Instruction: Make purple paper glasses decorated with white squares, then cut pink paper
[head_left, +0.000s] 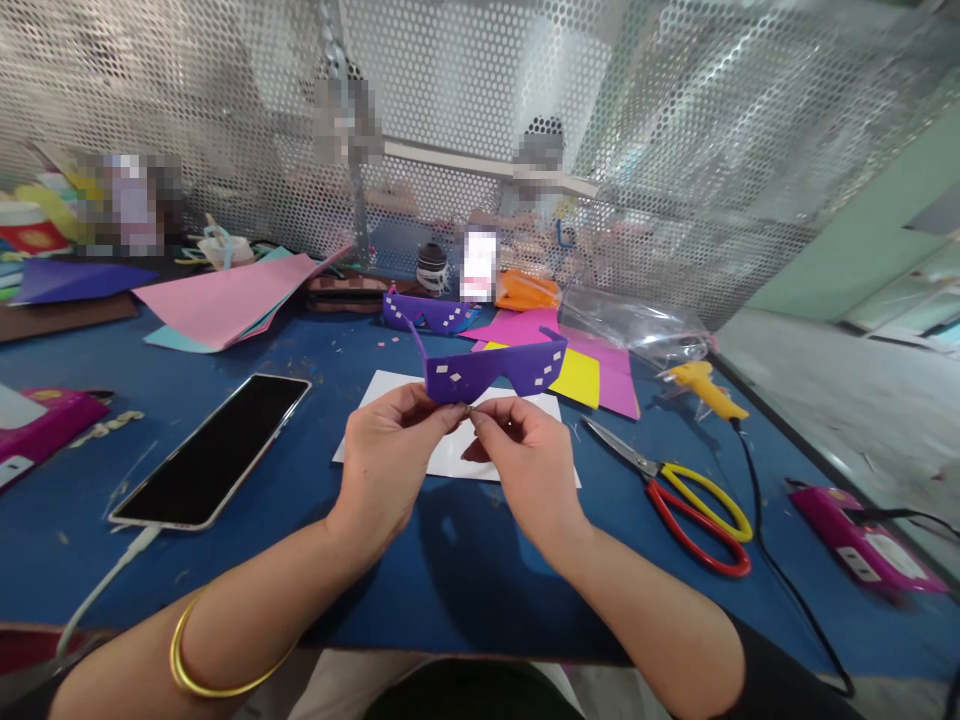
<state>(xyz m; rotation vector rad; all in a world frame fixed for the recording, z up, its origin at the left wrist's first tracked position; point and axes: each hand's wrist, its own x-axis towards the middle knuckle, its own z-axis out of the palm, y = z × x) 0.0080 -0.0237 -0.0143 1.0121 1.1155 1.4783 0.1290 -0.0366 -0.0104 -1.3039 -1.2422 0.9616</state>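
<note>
Purple craft glasses (487,373) with small white squares stuck on the front are held up over a white sheet of paper (450,455). My left hand (394,440) grips their lower left edge between thumb and fingers. My right hand (525,450) is closed too, with thumb and fingertips pinched near the middle of the lower edge, close to the left thumb. Whether anything small sits in that pinch is hidden. A second pair of purple glasses (426,313) with white squares lies farther back on the blue table.
Yellow-and-red scissors (694,510) and a yellow glue gun (705,388) lie at right, near a magenta power strip (862,540). A charging phone (217,450) is at left. Pink sheets (232,295) and a yellow sheet (577,375) lie behind, before a perforated metal screen (465,90).
</note>
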